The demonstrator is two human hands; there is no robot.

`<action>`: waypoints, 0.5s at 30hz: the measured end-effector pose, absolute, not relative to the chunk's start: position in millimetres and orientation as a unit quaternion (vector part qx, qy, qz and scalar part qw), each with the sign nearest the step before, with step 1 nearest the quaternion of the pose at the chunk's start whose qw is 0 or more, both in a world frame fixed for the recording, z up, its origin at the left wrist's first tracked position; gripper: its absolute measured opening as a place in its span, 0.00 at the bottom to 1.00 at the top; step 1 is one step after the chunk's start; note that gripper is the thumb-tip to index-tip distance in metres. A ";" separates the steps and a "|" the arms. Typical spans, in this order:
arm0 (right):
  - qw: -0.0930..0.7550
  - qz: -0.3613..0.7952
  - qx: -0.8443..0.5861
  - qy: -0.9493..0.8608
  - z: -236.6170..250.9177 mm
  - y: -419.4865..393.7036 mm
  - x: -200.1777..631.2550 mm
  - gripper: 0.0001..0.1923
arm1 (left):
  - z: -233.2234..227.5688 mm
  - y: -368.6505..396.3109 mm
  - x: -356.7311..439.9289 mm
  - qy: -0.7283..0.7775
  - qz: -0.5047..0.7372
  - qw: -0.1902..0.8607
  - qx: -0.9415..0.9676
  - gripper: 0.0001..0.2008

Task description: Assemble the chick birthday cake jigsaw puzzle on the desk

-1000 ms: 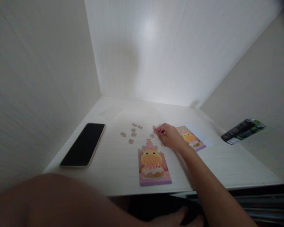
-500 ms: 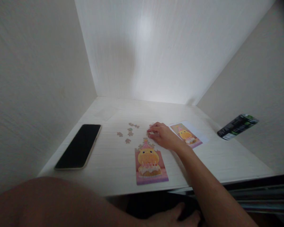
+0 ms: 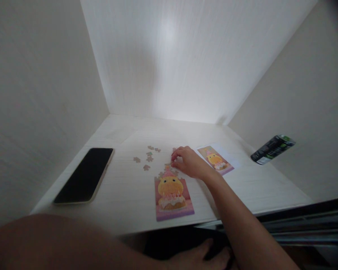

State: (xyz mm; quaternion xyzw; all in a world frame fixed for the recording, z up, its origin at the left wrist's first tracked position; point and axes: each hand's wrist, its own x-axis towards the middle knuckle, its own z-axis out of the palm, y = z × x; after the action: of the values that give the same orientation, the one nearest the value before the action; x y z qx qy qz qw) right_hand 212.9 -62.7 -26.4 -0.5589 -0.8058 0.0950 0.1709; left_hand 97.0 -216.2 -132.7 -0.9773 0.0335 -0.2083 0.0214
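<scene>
A partly built jigsaw puzzle point(image 3: 172, 193) lies near the table's front edge; it pictures a yellow animal in a pink party hat with a cake. My right hand point(image 3: 187, 161) is over its uneven upper edge. Its fingers are bent into a pinch on a small jigsaw piece point(image 3: 169, 164) by the top of the puzzle, partly hidden by the fingertips. Left of that hand are several loose jigsaw pieces point(image 3: 149, 158). Below the table edge, my left hand point(image 3: 199, 258) rests on dark cloth with its fingers apart and nothing visible in it.
A reference picture point(image 3: 215, 159) of the same design lies on white paper to the right. Farther right, a dark can point(image 3: 272, 150) stands near the side wall. A phone point(image 3: 86, 175) lies at left. White panels enclose the table's back and sides.
My right hand has shifted slightly towards the top of the puzzle, its fingers more curled. The whole view has slid a little; my left hand stays in place below the table.
</scene>
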 end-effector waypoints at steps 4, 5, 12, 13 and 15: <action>0.172 0.091 -0.562 -0.804 -23.8 -65.3 211.6 0.04 | -137.0 -218.2 93.2 0.051 -0.268 0.080 -0.959 0.20; 0.173 0.091 -0.563 -0.803 -23.0 -65.9 211.0 0.04 | -136.9 -218.7 92.6 0.050 -0.271 0.091 -0.957 0.20; 0.229 0.189 -0.544 -0.785 -22.5 -67.6 211.9 0.07 | -133.1 -219.5 91.5 0.042 -0.274 0.136 -0.951 0.20; 0.237 0.202 -0.538 -0.783 -23.5 -67.4 213.8 0.08 | -134.0 -219.9 91.8 0.044 -0.271 0.140 -0.951 0.21; 0.243 0.215 -0.534 -0.781 -25.7 -66.9 218.0 0.07 | -136.9 -220.9 93.0 0.042 -0.270 0.145 -0.951 0.21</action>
State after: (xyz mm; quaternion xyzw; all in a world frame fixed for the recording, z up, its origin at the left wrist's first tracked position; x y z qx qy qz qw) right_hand 218.0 -66.9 -25.7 -0.5338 -0.7808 0.2150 0.2432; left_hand 93.0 -220.9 -136.9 -0.9508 0.0416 -0.2703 0.1454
